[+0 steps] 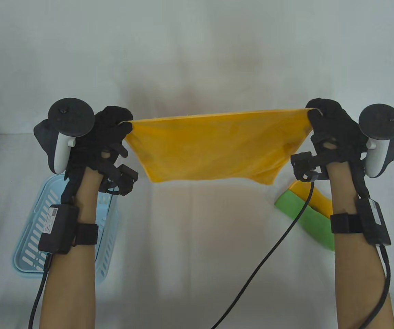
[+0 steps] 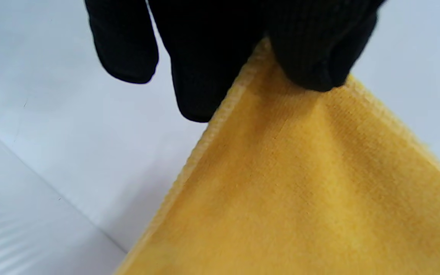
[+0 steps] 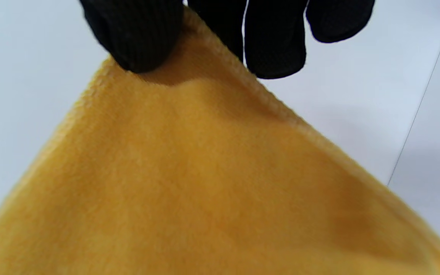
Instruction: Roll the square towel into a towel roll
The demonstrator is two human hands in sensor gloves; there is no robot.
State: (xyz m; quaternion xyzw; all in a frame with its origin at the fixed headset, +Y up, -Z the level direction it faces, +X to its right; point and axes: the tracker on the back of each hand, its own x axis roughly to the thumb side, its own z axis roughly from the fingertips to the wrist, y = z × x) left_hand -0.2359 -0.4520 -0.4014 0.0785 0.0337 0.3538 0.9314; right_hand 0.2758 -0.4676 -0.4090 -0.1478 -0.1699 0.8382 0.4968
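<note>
Towel prep stage: square yellow microfibre towel (image 1: 214,147) is held stretched in the air above the white-covered table (image 1: 197,240), not yet laid down. One top corner is pinched by the left hand (image 1: 112,137), the opposite top corner by the right hand (image 1: 330,132); thumb and fingers are clamped on the hem in both wrist views. Cloth sags below and between the two grips. Rolling looks not yet begun. Next move likely calls for the towel to be lowered flat, grips kept level, then one edge turned over.
</note>
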